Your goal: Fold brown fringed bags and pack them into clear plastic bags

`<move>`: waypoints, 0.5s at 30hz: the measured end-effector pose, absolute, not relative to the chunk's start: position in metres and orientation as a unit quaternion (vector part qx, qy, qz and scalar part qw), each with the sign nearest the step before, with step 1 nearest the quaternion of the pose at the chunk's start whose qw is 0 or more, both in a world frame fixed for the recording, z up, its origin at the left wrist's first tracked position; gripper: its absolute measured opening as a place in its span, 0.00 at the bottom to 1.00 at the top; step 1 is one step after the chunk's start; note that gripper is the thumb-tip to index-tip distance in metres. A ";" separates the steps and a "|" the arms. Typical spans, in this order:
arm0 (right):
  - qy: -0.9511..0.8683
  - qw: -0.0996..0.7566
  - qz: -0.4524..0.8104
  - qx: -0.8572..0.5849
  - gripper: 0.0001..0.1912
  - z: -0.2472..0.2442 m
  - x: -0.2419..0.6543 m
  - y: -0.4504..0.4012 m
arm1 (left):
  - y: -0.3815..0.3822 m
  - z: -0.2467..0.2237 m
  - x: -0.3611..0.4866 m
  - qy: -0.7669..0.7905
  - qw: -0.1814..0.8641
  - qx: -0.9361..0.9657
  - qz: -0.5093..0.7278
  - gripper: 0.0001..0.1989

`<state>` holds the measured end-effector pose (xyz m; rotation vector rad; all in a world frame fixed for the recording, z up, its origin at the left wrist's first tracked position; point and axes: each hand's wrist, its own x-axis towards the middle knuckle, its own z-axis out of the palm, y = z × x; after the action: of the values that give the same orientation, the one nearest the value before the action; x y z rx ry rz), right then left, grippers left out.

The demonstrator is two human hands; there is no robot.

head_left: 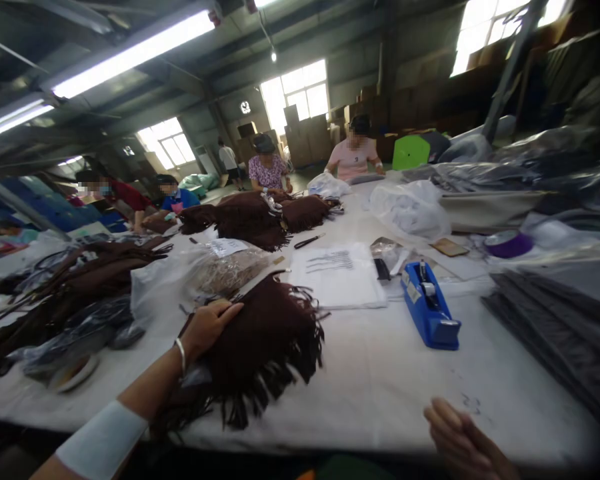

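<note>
A dark brown fringed bag [265, 327] lies on the white-covered table in front of me, its fringe spread toward the right and the front edge. My left hand [211, 327] is closed on the bag's upper left side, with the thumb and fingers close together on the fabric. A white bracelet and a pale band circle that arm. At the lower right, my right hand [463, 437] hovers over the table edge, slightly blurred. Its fingers are loosely bent, and nothing shows in them. A blue tape dispenser [430, 307] stands beyond it.
A stack of white printed sheets [337, 273] and a dark pen-like tool [309, 241] lie past the bag. Clear plastic bags [225, 267] sit to its left. Dark grey folded fabric [555, 340] lies right, near a purple tape roll [509, 244]. Several people work across the table near more brown bags [250, 217].
</note>
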<state>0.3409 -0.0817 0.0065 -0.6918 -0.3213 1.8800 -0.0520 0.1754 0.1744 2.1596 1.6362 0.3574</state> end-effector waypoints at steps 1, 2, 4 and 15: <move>-0.102 0.546 0.773 -0.305 0.13 0.007 0.341 -0.072 | 0.178 0.177 -0.054 0.601 0.191 0.763 0.142 0.24; -0.081 0.555 0.762 -0.322 0.10 0.008 0.337 -0.060 | 0.181 0.180 -0.055 0.613 0.189 0.752 0.153 0.25; -0.102 0.535 0.766 -0.342 0.19 0.012 0.318 -0.031 | 0.182 0.182 -0.050 0.630 0.208 0.728 0.172 0.27; -0.238 0.541 0.768 -0.246 0.22 0.056 0.198 0.044 | 0.181 0.161 -0.004 0.614 0.283 0.706 0.212 0.29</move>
<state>0.1978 0.0441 0.0557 -0.5852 -0.5655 1.8258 -0.0041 0.1811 0.1614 1.8900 1.6432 0.5688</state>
